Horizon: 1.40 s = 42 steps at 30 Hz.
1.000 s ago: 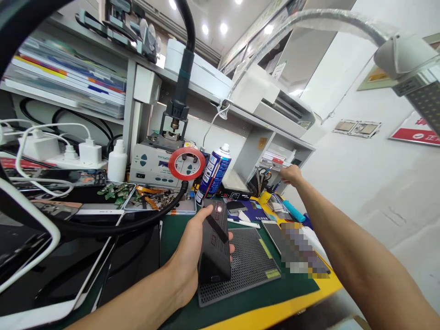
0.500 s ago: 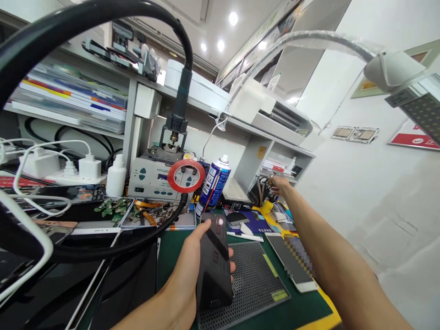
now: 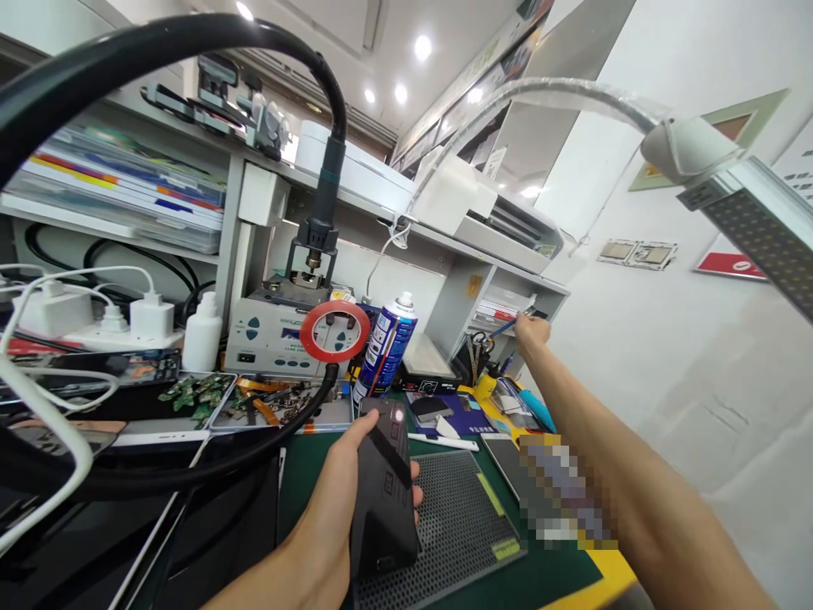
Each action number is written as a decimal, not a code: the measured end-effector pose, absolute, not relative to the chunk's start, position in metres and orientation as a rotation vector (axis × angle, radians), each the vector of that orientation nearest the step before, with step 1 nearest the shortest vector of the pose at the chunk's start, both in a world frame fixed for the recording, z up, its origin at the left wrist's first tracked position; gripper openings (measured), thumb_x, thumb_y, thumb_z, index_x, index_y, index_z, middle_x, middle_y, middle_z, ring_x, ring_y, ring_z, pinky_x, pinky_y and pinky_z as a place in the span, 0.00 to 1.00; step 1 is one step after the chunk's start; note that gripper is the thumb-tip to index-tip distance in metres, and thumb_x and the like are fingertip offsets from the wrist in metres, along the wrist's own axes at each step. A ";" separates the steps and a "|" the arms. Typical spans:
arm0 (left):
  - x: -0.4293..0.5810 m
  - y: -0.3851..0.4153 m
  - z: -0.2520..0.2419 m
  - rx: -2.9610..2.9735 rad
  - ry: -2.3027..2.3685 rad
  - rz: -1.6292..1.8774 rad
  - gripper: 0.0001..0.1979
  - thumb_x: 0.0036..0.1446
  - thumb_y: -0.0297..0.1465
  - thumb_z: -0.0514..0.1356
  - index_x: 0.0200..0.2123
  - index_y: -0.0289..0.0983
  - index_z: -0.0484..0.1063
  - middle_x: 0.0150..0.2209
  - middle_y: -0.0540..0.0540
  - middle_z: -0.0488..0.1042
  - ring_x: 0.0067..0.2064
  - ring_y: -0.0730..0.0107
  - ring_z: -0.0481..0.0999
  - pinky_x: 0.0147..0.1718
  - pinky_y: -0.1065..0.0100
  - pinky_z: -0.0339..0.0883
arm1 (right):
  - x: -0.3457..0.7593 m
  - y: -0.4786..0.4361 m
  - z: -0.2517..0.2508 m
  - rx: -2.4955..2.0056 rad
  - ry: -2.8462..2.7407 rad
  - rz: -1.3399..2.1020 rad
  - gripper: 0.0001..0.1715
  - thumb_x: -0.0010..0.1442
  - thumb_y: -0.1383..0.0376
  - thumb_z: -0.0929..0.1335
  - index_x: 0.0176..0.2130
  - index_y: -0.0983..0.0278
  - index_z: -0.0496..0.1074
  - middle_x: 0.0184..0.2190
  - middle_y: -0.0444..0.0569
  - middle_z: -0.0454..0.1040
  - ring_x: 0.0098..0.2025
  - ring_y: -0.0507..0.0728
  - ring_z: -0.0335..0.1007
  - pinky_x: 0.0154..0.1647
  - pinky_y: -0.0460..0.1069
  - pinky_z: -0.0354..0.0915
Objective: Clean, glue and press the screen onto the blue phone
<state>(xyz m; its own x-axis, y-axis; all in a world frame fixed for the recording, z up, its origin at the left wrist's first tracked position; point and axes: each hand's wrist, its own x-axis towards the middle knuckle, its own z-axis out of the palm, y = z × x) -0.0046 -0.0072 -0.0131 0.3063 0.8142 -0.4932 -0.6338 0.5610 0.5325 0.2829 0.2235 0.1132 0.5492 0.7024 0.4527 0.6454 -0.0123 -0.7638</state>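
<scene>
My left hand (image 3: 346,483) is wrapped round a black phone (image 3: 386,500), thumb along its upper left edge and fingertips showing at its right. The phone is tilted, above a grey perforated mat (image 3: 461,508). Farther off at the right, my right hand (image 3: 532,332) is closed on a slim blue tool (image 3: 503,328); its exact kind is too small to make out. That tool slants down left over a holder of tools (image 3: 475,356), where scissor handles show. A yellow bottle (image 3: 486,385) stands just below.
A blue spray can (image 3: 389,343) and a red tape roll (image 3: 309,332) stand before a grey soldering station (image 3: 270,326). A thick black hose (image 3: 267,457) arches across the left. Trays of parts (image 3: 219,415) and phone screens lie left. A lamp (image 3: 692,157) hangs at upper right.
My right hand has risen from the tool holder, and the blue tool now shows in its fingers. The left hand keeps its hold on the phone. The view has shifted slightly.
</scene>
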 end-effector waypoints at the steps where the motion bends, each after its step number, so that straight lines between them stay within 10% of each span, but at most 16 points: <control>1: -0.005 -0.008 -0.012 0.254 0.807 0.973 0.33 0.55 0.54 0.59 0.39 0.25 0.78 0.29 0.34 0.78 0.26 0.59 0.76 0.27 0.62 0.74 | 0.280 0.217 0.120 -1.675 -1.059 0.030 0.19 0.68 0.59 0.68 0.55 0.64 0.70 0.55 0.55 0.70 0.51 0.61 0.71 0.50 0.59 0.71; 12: -0.009 -0.007 -0.010 0.350 0.805 1.052 0.29 0.59 0.51 0.56 0.41 0.28 0.76 0.37 0.33 0.80 0.32 0.53 0.80 0.32 0.58 0.77 | 0.208 0.115 0.095 -1.247 -1.169 0.811 0.09 0.62 0.66 0.65 0.40 0.65 0.74 0.31 0.50 0.78 0.27 0.52 0.75 0.26 0.45 0.70; 21: -0.016 0.008 -0.019 0.395 0.753 1.116 0.25 0.60 0.50 0.54 0.38 0.32 0.76 0.32 0.38 0.78 0.29 0.55 0.79 0.30 0.58 0.74 | 0.165 0.040 0.023 -0.577 -1.049 1.807 0.16 0.58 0.69 0.63 0.38 0.65 0.80 0.44 0.48 0.82 0.49 0.59 0.79 0.46 0.50 0.76; 29: -0.010 0.005 -0.017 0.313 0.792 1.172 0.26 0.59 0.52 0.54 0.33 0.35 0.77 0.28 0.43 0.78 0.27 0.62 0.77 0.27 0.65 0.71 | 0.147 0.013 -0.016 -0.837 -1.588 1.091 0.16 0.69 0.57 0.65 0.36 0.64 0.75 0.20 0.43 0.74 0.20 0.51 0.71 0.19 0.43 0.63; 42: -0.005 0.004 -0.019 0.308 0.829 1.202 0.27 0.56 0.54 0.55 0.26 0.35 0.74 0.28 0.42 0.77 0.28 0.62 0.76 0.27 0.66 0.70 | 0.132 -0.004 -0.037 -0.636 -2.187 0.235 0.13 0.65 0.70 0.65 0.28 0.65 0.71 0.22 0.45 0.72 0.24 0.53 0.70 0.45 0.53 0.69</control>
